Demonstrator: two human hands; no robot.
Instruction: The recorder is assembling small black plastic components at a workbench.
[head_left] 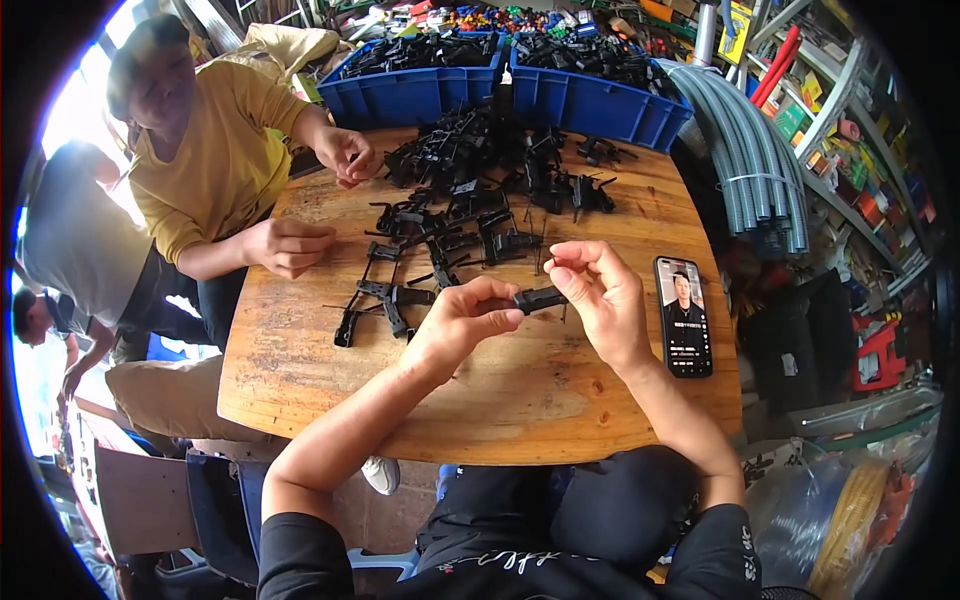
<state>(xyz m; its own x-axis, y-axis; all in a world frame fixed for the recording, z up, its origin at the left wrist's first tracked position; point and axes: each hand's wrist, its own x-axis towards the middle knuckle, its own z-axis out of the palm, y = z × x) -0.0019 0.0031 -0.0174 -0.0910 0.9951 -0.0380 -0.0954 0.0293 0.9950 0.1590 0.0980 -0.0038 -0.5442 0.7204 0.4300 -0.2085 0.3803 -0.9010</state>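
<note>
Over the wooden table (520, 390), my left hand (465, 322) pinches a small black plastic part (540, 298) between thumb and fingers. My right hand (605, 305) is close beside it, at the part's right end. Its thumb and forefinger are closed together above the part; a tiny dark thing shows at their tips, too small to name. Just beyond my hands lie several black plastic assemblies (395, 297) with thin rods. Farther back they rise into a heap (450, 150).
Two blue bins (410, 97) full of black parts line the far edge. A phone (685, 320) with a lit screen lies right of my right hand. At the left, a person in yellow (220, 130) has both hands over the table. Grey coiled hose (735, 150) hangs beyond the right edge.
</note>
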